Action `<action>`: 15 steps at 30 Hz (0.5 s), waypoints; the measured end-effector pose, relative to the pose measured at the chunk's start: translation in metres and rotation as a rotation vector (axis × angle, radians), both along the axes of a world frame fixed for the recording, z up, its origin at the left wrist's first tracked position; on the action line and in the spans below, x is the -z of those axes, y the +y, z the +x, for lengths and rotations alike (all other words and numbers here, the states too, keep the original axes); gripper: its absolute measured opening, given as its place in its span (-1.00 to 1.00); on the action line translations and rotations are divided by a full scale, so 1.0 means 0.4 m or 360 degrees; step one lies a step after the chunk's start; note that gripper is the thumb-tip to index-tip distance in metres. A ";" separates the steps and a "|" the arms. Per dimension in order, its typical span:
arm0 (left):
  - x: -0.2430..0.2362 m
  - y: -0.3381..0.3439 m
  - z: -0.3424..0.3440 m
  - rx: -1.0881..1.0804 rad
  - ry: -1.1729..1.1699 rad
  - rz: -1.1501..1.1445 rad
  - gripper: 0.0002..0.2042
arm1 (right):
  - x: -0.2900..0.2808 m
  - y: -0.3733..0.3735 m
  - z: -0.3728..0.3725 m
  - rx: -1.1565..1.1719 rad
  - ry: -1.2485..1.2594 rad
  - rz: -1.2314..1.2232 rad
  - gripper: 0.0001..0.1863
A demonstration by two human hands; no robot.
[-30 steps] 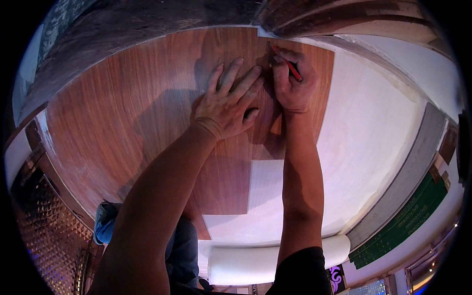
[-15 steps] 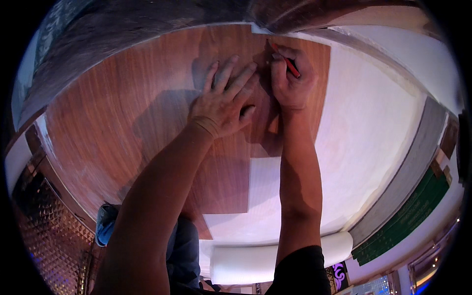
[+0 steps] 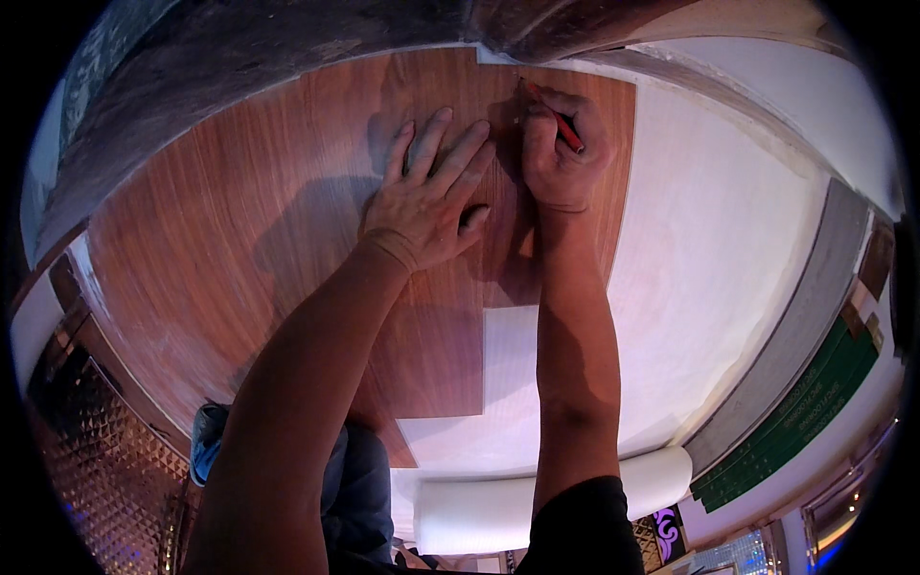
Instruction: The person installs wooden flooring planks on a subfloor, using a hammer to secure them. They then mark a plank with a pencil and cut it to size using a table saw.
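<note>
Wood-look planks (image 3: 240,172) lie on the floor over a white underlay sheet (image 3: 700,211). My left hand (image 3: 431,201) rests palm down on the planks, fingers spread, holding nothing. Just right of it, near the far edge of the planks, my right hand (image 3: 565,168) is closed round a slim red pencil or marker (image 3: 574,140), whose tip points down at the plank near the notched far edge.
A white foam roll (image 3: 460,508) lies near my legs, with a blue shoe (image 3: 206,446) at lower left. Green packs (image 3: 795,412) and a grey board (image 3: 767,345) run along the right. A dark curved base (image 3: 240,43) borders the planks' far side.
Both hands appear slightly further left and higher in the picture, along with the far edge of the planks. My grip on the red pencil or marker is unchanged.
</note>
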State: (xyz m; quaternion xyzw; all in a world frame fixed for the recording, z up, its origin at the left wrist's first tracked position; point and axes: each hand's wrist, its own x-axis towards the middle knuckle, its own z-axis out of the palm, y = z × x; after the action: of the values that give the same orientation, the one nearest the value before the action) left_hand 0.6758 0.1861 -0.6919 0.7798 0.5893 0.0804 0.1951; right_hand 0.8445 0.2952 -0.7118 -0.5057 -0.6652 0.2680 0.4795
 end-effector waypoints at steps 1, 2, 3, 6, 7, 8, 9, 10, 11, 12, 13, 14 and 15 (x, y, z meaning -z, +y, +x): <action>0.000 0.000 0.000 0.0000 0.0003 -0.0002 -0.24 | 0.001 -0.001 -0.001 0.0003 0.0013 -0.0005 -0.89; -0.001 0.000 0.000 0.0003 0.0009 -0.0006 -0.23 | 0.000 -0.001 -0.001 0.0008 0.0025 -0.0010 -0.89; -0.001 0.001 0.001 0.0005 0.0016 -0.0011 -0.23 | 0.005 -0.002 0.000 0.0020 0.0043 -0.0027 -0.89; -0.001 0.001 -0.001 0.0010 0.0026 -0.0017 -0.22 | 0.018 0.000 0.002 0.0054 0.0072 -0.0040 -0.89; -0.001 0.001 -0.001 0.0012 0.0027 -0.0017 -0.21 | 0.020 0.001 0.002 0.0068 0.0066 -0.0018 -0.88; -0.001 0.002 -0.001 0.0014 0.0032 -0.0022 -0.21 | 0.021 0.002 0.003 0.0082 0.0058 0.0005 -0.88; 0.000 0.002 0.000 0.0017 0.0037 -0.0027 -0.21 | 0.022 0.002 0.004 0.0096 0.0041 0.0023 -0.88; 0.000 0.002 0.001 0.0020 0.0041 -0.0031 -0.20 | 0.023 0.002 0.005 0.0109 0.0023 0.0040 -0.89; 0.001 0.001 0.000 0.0017 0.0041 -0.0031 -0.20 | 0.021 0.002 0.004 0.0121 0.0007 0.0057 -0.89; 0.002 0.000 -0.001 0.0014 0.0040 -0.0031 -0.20 | 0.019 0.002 0.002 0.0134 0.0003 0.0041 -0.90; 0.003 -0.001 -0.002 0.0011 0.0038 -0.0030 -0.20 | 0.016 0.000 0.000 0.0147 -0.0002 0.0026 -0.91; 0.002 -0.001 -0.001 0.0007 0.0052 -0.0031 -0.22 | 0.011 -0.001 -0.001 0.0162 -0.0008 0.0012 -0.92; 0.001 0.000 0.000 0.0003 0.0066 -0.0031 -0.24 | 0.008 -0.001 -0.001 0.0166 -0.0001 0.0011 -0.92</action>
State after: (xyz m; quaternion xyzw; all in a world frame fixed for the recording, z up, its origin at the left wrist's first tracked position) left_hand 0.6758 0.1860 -0.6923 0.7800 0.5932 0.0583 0.1906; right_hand 0.8441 0.2948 -0.7152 -0.5382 -0.6390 0.2402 0.4944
